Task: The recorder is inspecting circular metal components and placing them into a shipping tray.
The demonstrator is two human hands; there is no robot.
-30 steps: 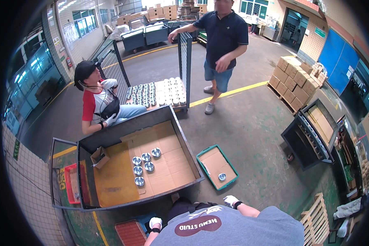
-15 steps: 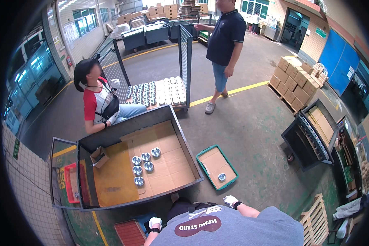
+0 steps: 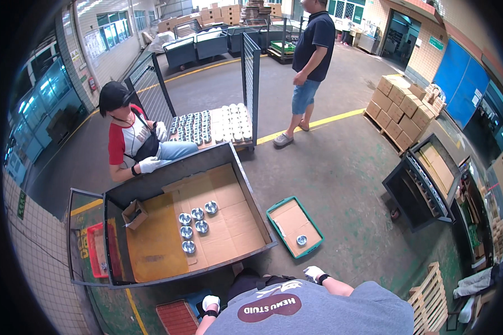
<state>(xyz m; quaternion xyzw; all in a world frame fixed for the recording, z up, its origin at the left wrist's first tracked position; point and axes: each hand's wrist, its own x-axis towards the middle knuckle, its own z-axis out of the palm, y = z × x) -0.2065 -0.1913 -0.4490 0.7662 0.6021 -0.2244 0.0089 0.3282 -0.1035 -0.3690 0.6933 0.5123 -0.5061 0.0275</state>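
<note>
My right hand [image 3: 313,272], in a white glove, rests at my lap beside the near edge of a green tray [image 3: 274,219]. It holds nothing I can see, and its fingers are loosely stretched out. My left hand [image 3: 211,302], also gloved in white, lies low by my left side, close to a blue thing and a reddish-brown slatted crate [image 3: 176,319]. Its fingers are mostly hidden. One shiny round metal part [image 3: 301,240] sits on the cardboard in the green tray. Several similar metal parts [image 3: 201,226] stand in the large dark metal bin [image 3: 255,201], on cardboard.
A co-worker [image 3: 129,134] sits behind the bin, beside a caged cart [image 3: 252,84] loaded with metal parts. Another person [image 3: 313,50] stands beyond. Stacked cartons [image 3: 399,109], a dark wheeled bin [image 3: 411,195] and a wooden pallet [image 3: 430,301] are at right. A small open carton [image 3: 134,214] sits inside the bin.
The seated co-worker has lowered their head and moved a gloved hand onto the bin's rim. The standing person has turned sideways and drawn in an arm. My hands have not visibly moved.
</note>
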